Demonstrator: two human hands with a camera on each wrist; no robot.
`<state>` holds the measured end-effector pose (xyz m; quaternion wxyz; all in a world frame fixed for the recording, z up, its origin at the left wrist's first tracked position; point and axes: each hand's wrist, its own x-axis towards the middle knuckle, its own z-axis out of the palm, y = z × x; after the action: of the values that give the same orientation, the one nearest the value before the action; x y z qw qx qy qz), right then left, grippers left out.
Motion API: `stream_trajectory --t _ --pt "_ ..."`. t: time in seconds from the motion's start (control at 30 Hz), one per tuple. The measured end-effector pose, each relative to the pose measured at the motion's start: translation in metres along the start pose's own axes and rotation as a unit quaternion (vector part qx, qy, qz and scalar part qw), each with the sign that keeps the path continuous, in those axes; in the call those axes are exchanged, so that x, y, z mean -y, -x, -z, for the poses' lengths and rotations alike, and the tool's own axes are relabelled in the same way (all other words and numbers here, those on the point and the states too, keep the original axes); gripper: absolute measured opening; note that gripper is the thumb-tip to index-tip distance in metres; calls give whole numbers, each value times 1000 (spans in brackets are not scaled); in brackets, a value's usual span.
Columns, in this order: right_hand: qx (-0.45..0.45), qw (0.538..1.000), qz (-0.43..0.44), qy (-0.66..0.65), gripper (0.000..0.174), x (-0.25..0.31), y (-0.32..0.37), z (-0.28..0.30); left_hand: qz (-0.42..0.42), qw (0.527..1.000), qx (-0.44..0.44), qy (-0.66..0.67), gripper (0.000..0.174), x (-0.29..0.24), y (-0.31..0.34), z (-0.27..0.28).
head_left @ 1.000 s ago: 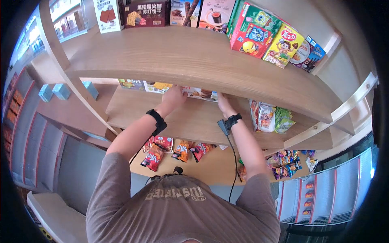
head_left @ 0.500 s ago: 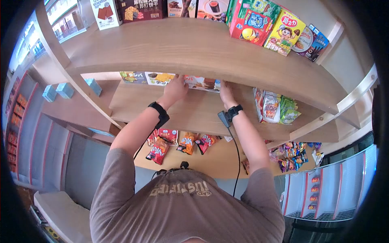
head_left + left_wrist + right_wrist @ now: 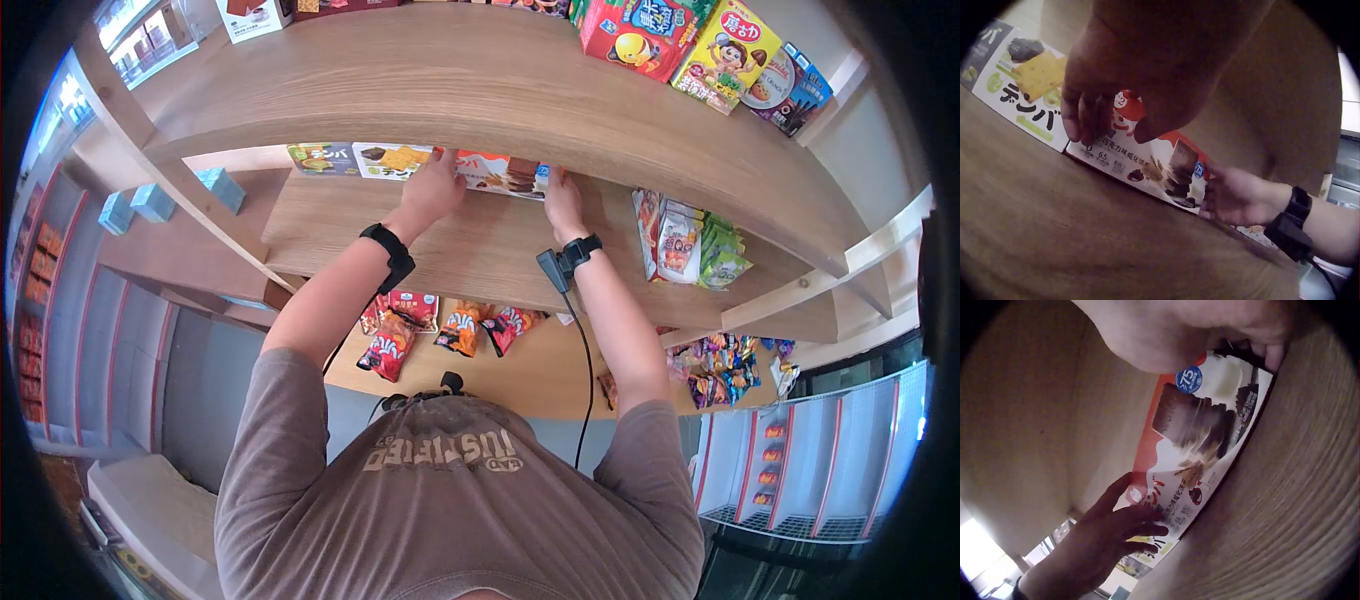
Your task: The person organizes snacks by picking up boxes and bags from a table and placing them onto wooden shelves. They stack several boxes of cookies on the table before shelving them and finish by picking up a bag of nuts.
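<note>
On the middle shelf a red-and-white wafer box (image 3: 497, 174) stands on its long edge, its front showing chocolate wafers. My left hand (image 3: 436, 190) reaches over its left part, fingers and thumb against the front by the seam with the neighbouring box. That neighbour is a white cracker box (image 3: 1029, 81) with yellow crackers pictured. At the opposite end, my right hand (image 3: 566, 207) holds the wafer box's short side, fingers bent at its lower corner in the right wrist view. Part of the front lies hidden behind my left hand in the left wrist view.
The upper shelf board (image 3: 480, 90) overhangs both hands, with several snack boxes on it. A grey box (image 3: 324, 159) ends the row at left. Snack bags (image 3: 690, 240) stand to the right. Below, chip bags (image 3: 460, 328) lie on a lower board. A cable (image 3: 588, 380) hangs from my right wrist.
The head view has tipped lower, so the shelves sit higher in the picture. My hands stay at the wafer box, the right one drawn up closer along its end.
</note>
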<state>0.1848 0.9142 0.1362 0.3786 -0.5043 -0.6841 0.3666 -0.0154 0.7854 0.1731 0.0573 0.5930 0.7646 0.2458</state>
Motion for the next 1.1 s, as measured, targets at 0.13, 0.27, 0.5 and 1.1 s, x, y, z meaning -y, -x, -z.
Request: stream_trajectory --t 0.13,0.27,0.5,1.1 --pt "17 999 30 -36 54 -2 -1 0 -17 996 -91 10 37 3 2 -11" --pt "36 998 32 -35 45 -1 0 3 -37 993 -102 38 39 4 3 -14" --pt "21 997 76 -12 40 -17 -10 0 -71 993 -93 29 65 11 -2 -23" --pt "73 982 40 -168 50 25 27 39 -8 996 -51 79 58 -8 32 1"
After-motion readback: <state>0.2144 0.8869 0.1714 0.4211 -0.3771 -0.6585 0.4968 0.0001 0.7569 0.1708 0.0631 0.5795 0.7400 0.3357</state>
